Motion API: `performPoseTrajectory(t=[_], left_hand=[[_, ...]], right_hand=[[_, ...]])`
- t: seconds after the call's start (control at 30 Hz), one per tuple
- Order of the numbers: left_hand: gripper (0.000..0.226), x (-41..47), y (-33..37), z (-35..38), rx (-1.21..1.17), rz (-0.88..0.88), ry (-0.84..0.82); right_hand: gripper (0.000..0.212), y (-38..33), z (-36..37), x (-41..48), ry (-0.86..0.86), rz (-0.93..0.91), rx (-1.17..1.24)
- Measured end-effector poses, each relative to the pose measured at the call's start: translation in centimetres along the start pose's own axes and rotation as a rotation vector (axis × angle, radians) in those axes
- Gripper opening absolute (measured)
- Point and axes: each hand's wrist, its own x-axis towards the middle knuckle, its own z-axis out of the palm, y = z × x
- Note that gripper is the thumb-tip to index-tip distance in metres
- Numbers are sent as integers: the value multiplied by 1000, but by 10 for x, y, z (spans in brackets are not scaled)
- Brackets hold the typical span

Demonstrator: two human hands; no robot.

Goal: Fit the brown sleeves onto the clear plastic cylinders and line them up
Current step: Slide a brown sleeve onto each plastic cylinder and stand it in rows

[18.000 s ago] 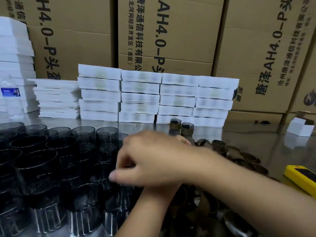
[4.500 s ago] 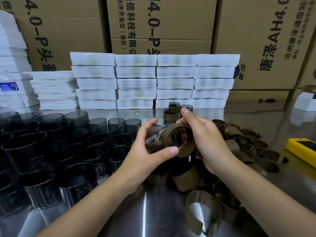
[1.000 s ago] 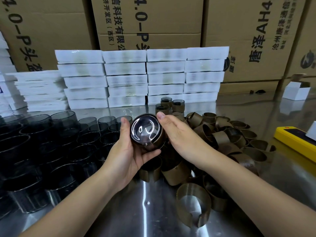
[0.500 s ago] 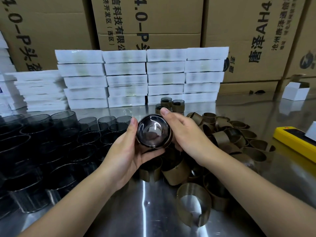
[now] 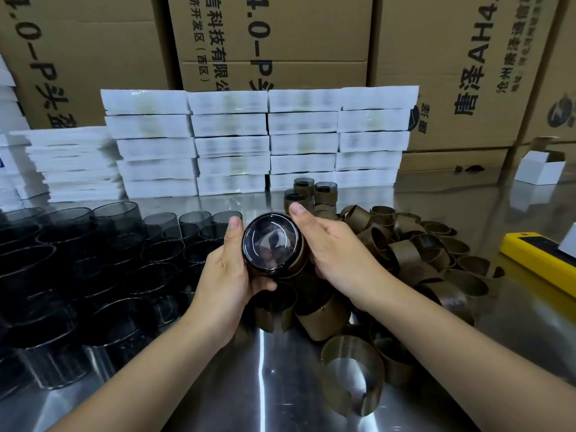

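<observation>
**Steel table [image 5: 274, 385], with the held cylinder [image 5: 269, 243] above its middle**

Printed cardboard cartons [image 5: 280, 42] fill the background far behind the held cylinder. Stacks of flat white boxes [image 5: 230, 145] stand in front of the cartons, also behind the held cylinder. To its left is a dense crowd of upright clear cylinders [image 5: 93, 275], dark-tinted and open at the top. To its right and below it lies a loose heap of brown sleeves [image 5: 420, 254], split bands that lie at all angles. Far to its right a yellow device [image 5: 536, 257] lies at the table's edge, and a small open white carton [image 5: 540, 168] stands further back.

The left hand [image 5: 224, 275] cups the held cylinder from the left, its thumb curled under the lower rim and its fingers up the side. The right hand [image 5: 336, 251] grips it from the right, with the forefinger laid over the top edge. The held cylinder is tipped so that one round end faces the camera. A brown sleeve [image 5: 299, 263] wraps its right side under the right hand. Just behind the held cylinder, three sleeved cylinders [image 5: 311, 191] stand upright and close together.
</observation>
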Motion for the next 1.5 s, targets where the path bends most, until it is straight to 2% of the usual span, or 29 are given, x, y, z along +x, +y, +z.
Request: performPoseTrajectory(t=[0.13, 0.27, 0.37, 0.5, 0.6, 0.67, 0.73, 0.87, 0.93, 1.03, 1.17, 1.33, 1.5], left_hand=[[51, 0, 0, 0, -14, 19, 30], [51, 0, -1, 0, -31, 22, 54], [52, 1, -2, -1, -32, 46, 48], [52, 1, -3, -1, -57, 80, 50], [50, 1, -7, 2, -87, 142, 63], [44, 4, -12, 3, -23, 199, 97], [29, 7, -16, 5, 58, 229, 87], [26, 3, -24, 7, 482, 398, -75], [43, -2, -26, 6, 670, 509, -234], [44, -5, -24, 5, 794, 643, -364], [42, -6, -22, 4, 787, 654, -387], [42, -7, -20, 4, 779, 677, -408], [43, -10, -17, 6, 791, 699, -428]], right_hand=[[59, -3, 1, 0, 2, 16, 21], [53, -3, 3, 0, 7, -4, 47], [61, -1, 2, 1, 4, -25, 18], [33, -10, 0, -2, -29, -30, 31], [36, -16, -5, -4, -90, 25, 84], [43, -21, -13, -3, -98, 33, 119], [47, -26, -23, 3, -24, 0, 175], [30, -28, -43, 36, 244, 4, 204], [27, -24, -47, 60, 283, 40, 119], [28, -14, -49, 97, 230, 139, -91], [33, 6, -35, 131, 47, 286, -270], [39, 30, -11, 140, -90, 337, -457], [9, 41, -1, 138, -139, 341, -616]])
